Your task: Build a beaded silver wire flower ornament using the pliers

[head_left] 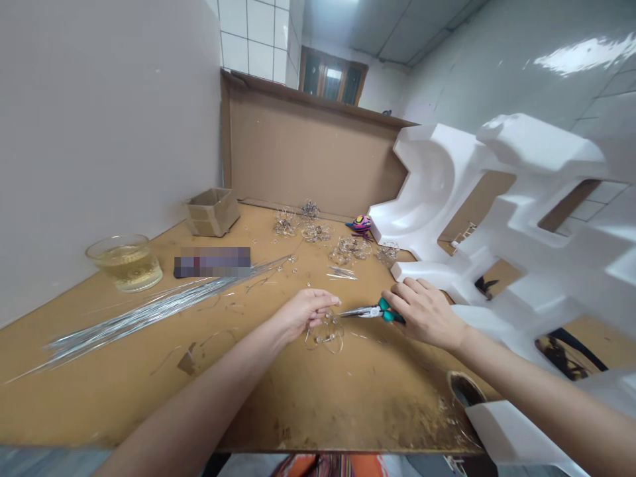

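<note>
Looping beneath the left hand, the silver wire piece looked light, springy and easily bent, best held at its twisted centre; the right hand, apart, gripped teal-handled needle-nose pliers, tips just beside it; a bundle of straight wires lay left of the hands.

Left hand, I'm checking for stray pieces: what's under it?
A tangle of bent wire shows below the left hand on the tan board; what lies beneath the palm is hidden.

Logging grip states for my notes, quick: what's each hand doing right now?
Left hand: closed, apparently on the wire loops, though the grip itself is partly hidden.
Right hand: closed, holding the pliers.
</note>
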The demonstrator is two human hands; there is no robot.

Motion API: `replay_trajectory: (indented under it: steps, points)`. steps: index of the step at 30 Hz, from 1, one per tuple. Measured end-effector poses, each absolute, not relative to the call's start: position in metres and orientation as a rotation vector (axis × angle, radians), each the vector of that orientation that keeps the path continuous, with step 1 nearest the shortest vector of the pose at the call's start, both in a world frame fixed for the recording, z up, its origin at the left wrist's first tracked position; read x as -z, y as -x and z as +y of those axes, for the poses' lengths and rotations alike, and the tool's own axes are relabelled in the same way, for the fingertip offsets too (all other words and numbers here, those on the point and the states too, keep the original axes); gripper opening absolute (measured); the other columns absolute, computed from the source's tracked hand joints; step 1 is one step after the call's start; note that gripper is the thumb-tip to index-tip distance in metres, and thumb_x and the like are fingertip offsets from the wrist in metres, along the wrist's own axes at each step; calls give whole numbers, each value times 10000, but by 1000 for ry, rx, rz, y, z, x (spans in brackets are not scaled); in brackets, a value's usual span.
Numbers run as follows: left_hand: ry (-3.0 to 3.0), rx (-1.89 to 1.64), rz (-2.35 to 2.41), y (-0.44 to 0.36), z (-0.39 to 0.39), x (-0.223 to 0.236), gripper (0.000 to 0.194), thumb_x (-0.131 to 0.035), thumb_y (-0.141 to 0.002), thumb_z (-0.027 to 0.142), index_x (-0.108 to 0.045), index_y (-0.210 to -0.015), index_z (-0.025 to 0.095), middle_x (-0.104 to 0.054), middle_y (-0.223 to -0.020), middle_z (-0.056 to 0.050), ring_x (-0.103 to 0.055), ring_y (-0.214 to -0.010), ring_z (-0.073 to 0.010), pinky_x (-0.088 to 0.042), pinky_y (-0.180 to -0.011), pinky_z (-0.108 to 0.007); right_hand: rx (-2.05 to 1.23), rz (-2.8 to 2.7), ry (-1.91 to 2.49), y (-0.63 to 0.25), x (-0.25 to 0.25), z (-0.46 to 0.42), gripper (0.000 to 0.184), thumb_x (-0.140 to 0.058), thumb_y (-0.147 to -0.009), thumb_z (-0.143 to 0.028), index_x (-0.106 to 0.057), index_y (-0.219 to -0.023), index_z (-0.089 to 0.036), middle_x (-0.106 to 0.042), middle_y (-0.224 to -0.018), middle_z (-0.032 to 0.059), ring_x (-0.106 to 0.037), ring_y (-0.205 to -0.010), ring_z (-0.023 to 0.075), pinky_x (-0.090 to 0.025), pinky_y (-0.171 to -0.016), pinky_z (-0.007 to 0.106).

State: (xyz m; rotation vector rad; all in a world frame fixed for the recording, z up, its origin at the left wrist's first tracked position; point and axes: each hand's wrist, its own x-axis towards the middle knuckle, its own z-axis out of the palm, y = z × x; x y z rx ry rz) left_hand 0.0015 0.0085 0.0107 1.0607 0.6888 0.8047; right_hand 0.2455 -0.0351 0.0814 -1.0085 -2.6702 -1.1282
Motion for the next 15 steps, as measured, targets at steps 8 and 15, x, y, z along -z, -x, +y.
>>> replay_trajectory:
  steps: [8, 15]
  points:
    - [-1053, -797, 687, -2, 8, -12, 253, -715, -623, 333, -577, -664, 126, -274, -465, 102, -157, -397, -19, -69, -386, -199, 1137, -2655, 998, -246, -80, -33, 171, -437, -840, -179, -578, -932, -154, -545, -740, 60, -411, -701, 179, -266, -623, 314]
    - [-1061, -795, 719, -2, 6, -14, 277, -730, -592, 352, -568, -644, 132, -269, -467, 102, -160, -399, -22, -76, -390, -205, 1107, -2656, 991, -246, -80, -34, 184, -426, -833, -156, -579, -934, -159, -549, -746, 64, -419, -709, 182, -271, -620, 312]
